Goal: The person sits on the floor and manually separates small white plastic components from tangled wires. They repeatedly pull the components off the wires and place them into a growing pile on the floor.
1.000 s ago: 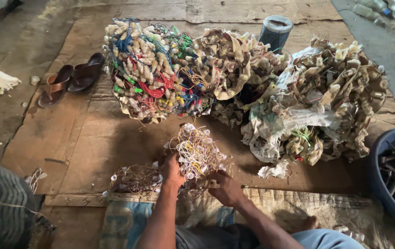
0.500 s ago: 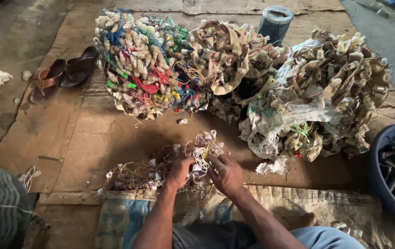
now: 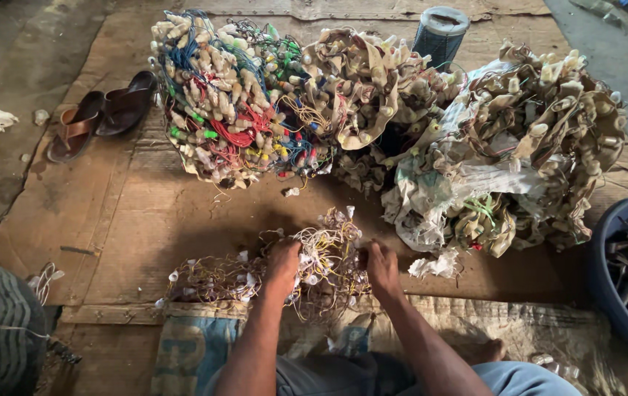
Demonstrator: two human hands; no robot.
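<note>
A small tangle of thin yellowish wires with white sockets (image 3: pixel 325 257) lies on the cardboard floor in front of me. My left hand (image 3: pixel 282 265) grips its left side, fingers closed in the wires. My right hand (image 3: pixel 381 265) clutches its right side. A flatter strand of the same wires (image 3: pixel 211 279) trails off to the left. Beyond it stands a big bundle of colourful wires and sockets (image 3: pixel 233 95), and to the right a larger brownish heap of sockets (image 3: pixel 534 139) partly in a torn plastic sack.
A pair of brown sandals (image 3: pixel 101 117) lies at the left. A dark cylindrical can (image 3: pixel 440 33) stands behind the heaps. A blue tub (image 3: pixel 625 271) with dark scrap sits at the right edge. A printed sack (image 3: pixel 204 345) lies under my knees.
The wire tangle has come down from a raised position onto the floor. Both hands now hold it at its two sides, the right hand having moved up to it.
</note>
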